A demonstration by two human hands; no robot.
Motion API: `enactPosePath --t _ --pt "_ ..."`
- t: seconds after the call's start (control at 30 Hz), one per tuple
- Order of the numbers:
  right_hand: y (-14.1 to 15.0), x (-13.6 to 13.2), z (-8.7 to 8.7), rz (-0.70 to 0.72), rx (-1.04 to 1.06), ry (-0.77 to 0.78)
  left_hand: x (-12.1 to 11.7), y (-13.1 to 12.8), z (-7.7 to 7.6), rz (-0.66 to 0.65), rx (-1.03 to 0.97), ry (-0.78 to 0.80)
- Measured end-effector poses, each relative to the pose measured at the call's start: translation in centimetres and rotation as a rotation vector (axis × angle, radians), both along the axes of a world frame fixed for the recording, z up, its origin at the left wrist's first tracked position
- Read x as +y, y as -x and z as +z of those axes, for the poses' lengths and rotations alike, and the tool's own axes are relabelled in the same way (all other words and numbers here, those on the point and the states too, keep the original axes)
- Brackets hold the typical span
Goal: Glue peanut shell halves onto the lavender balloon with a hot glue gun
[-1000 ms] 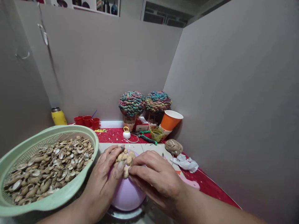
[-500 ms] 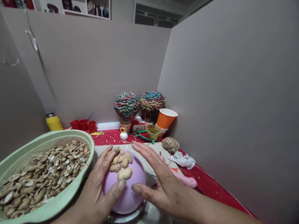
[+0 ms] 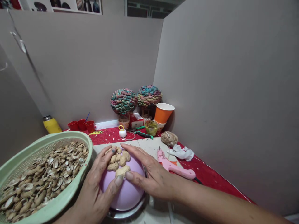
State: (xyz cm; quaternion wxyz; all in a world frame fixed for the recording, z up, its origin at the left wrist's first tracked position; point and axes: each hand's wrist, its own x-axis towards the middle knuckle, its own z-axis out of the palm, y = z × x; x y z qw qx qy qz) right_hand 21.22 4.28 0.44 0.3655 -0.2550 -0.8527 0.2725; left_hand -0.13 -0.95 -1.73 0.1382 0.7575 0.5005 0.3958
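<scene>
A smooth purple ball (image 3: 127, 194) sits in a round metal dish (image 3: 140, 207). A cluster of unshelled peanuts (image 3: 122, 161) lies on its upper side. My left hand (image 3: 99, 179) rests along the ball's left side, fingers stretched forward beside the peanuts and thumb near the lowest one. From the right, my right hand (image 3: 146, 174) arches over the ball with its fingers extended. Its thumb tip touches or nearly touches the lowest peanut, close to the left thumb. The ball's far side is hidden by my hands and the peanuts.
At left stands a green basket (image 3: 90, 146) of peanut shells. A pink glue gun (image 3: 175, 166), crumpled tissue (image 3: 182, 152) and twine ball (image 3: 169, 138) lie at right. Behind are two decorated trees (image 3: 123, 102), orange cups (image 3: 163, 113), pliers (image 3: 143, 134), red cups (image 3: 81, 124) and a yellow bottle (image 3: 52, 125).
My right hand has moved left and closer onto the ball, bringing its thumb to the lowest peanut. The glue gun shows more fully. The view has shifted slightly.
</scene>
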Motion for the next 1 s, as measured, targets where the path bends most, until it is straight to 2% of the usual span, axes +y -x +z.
enactPosePath --t 0.37,0.47,0.6,0.73,0.9,1.0 --pt "-0.1 0.2 0.1 -0.026 0.045 -0.031 0.2 0.1 0.2 -0.008 -0.053 0.047" --pt "-0.7 -0.2 0.5 -0.055 0.109 -0.172 0.5 0.3 0.4 -0.013 -0.129 0.13" --pt "-1.1 -1.0 1.9 -0.026 0.18 -0.497 0.7 -0.1 0.7 0.038 -0.205 0.196" --pt "-0.7 -1.4 3.5 0.046 0.038 -0.689 0.8 -0.7 0.8 0.049 -0.205 0.144" --pt "0.0 -1.1 4.1 0.061 -0.189 -0.697 0.9 -0.8 0.5 0.024 -0.205 0.1" --pt "0.2 -1.1 4.0 0.063 -0.233 -0.688 1.0 -0.8 0.5 -0.014 -0.211 0.083"
